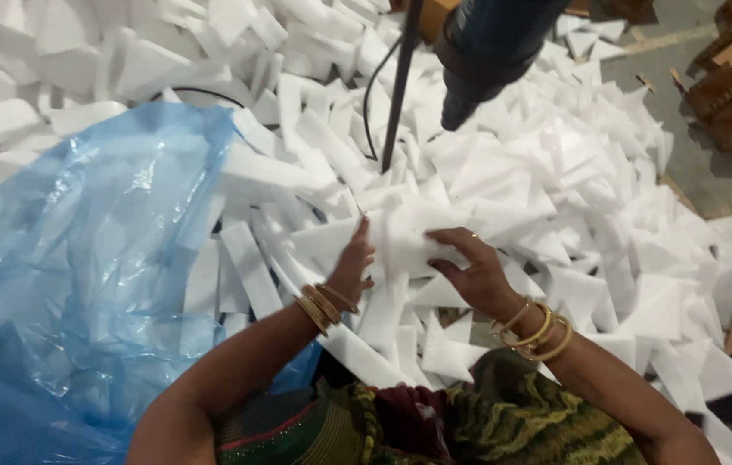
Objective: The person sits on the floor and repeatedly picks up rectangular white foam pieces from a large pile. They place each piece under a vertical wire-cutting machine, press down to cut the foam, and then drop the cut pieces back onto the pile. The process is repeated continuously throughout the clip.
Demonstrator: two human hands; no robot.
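Both grips [409, 263] on white foam piece [400, 241]

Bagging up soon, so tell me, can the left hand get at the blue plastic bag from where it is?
Probably yes: the left hand rests on white foam pieces, and the blue plastic bag lies open beside that forearm, unobstructed.

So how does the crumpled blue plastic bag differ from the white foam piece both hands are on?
The crumpled blue translucent plastic bag is thin, wrinkled and see-through; the white foam piece is opaque, flat and straight-edged. The bag spreads wide beside the left hand, untouched; the foam piece is smaller and lies under the left hand and the right hand. Both rest on the heap of white foam offcuts.
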